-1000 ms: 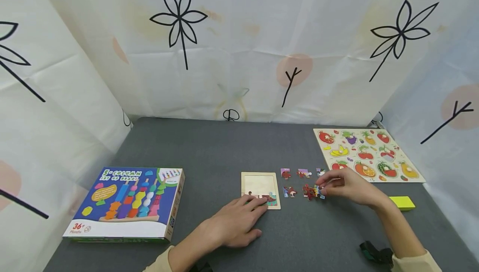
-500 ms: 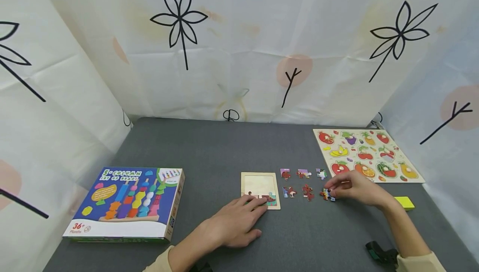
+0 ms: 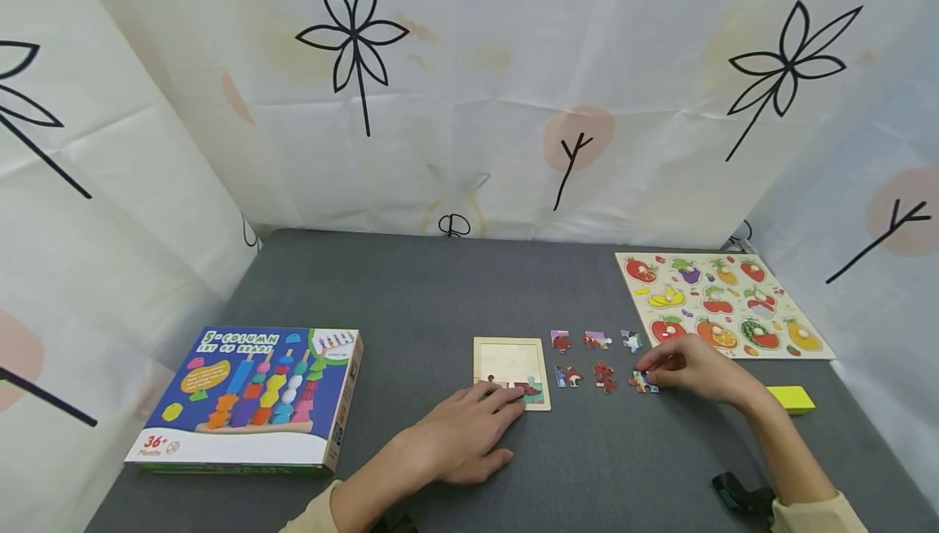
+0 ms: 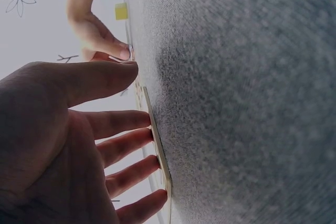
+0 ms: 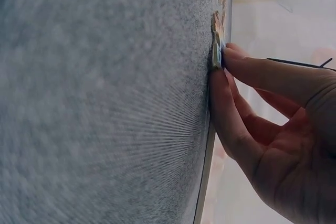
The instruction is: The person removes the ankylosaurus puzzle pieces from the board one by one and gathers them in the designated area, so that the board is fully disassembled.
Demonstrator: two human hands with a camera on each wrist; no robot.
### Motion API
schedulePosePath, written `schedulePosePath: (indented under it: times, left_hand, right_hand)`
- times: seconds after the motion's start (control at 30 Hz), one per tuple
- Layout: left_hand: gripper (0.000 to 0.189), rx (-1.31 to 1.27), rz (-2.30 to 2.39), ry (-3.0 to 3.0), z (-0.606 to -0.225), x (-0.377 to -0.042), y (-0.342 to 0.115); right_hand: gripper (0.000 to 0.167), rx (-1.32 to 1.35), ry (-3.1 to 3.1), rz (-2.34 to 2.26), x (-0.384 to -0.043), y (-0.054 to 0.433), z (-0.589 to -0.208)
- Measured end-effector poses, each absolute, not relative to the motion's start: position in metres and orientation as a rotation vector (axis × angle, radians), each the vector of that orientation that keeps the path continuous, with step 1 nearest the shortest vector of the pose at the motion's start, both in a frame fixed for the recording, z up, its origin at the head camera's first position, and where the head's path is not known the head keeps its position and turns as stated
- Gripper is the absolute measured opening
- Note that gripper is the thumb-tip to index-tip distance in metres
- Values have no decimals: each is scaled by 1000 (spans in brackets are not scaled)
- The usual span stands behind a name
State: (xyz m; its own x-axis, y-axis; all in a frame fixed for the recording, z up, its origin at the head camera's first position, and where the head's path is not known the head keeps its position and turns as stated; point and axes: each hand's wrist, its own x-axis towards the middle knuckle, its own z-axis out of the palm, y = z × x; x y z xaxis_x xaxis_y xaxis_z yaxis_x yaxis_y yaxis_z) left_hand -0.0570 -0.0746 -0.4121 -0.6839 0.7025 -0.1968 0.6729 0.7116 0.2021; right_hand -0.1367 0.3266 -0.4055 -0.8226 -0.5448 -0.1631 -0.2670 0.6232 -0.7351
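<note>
A small wooden puzzle tray point(image 3: 506, 359) lies mid-table, with picture pieces along its lower part. My left hand point(image 3: 458, 435) rests on that lower part with fingers extended, hiding some of it. In the left wrist view its fingertips touch the edge of the tray point(image 4: 157, 145). To the right, my right hand point(image 3: 693, 368) pinches a colourful jigsaw piece point(image 3: 641, 383) at its right side, low at the table surface. The right wrist view shows thumb and finger against that piece point(image 5: 216, 56). Several other jigsaw pieces point(image 3: 605, 378) lie in two rows between tray and right hand.
A fruit puzzle board point(image 3: 700, 317) lies at the back right, just behind my right hand. The yellow block point(image 3: 791, 399) sits beyond my right wrist. A bead-set box point(image 3: 257, 403) lies at left. Patterned white cloth point(image 3: 469, 109) walls the table.
My right hand has shifted the colourful piece rightward, away from the reddish-brown piece beside it; over the last half second it has barely moved. My left hand has stayed on the tray.
</note>
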Motion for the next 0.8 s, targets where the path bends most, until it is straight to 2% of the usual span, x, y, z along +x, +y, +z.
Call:
schedulePosePath:
  times: [0.27,0.8]
  left_hand:
    - [60,1118,137,2683,-412,-57,-73]
    - [55,1131,198,2686,-407,-60,-77]
  right_hand:
    - [18,-613,2510,-987,-136,325,-402]
    - [17,-775,2499,-1191,-130,297,-397]
